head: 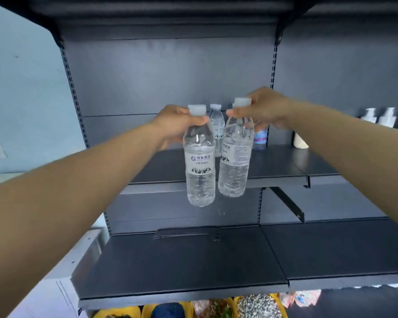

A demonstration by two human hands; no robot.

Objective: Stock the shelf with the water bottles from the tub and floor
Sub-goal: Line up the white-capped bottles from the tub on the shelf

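Bottles clear glossy plastic w/ paper-look labels, matt white caps. Shelf dark matt metal, smooth.

Both arms outstretched, left hand and right hand curled in a grip

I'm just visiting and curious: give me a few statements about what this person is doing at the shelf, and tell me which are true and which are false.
1. Each hand holds a water bottle near its cap. True: the left hand grips the left bottle and the right hand grips the right bottle.
2. Both held bottles already stand on the shelf. False: they hang in the air in front of the shelf.
3. A third water bottle stands on the shelf behind them. True.
4. The bottles have red caps. False: the caps are white.
5. The lower shelf is full of bottles. False: no bottles are seen on it.
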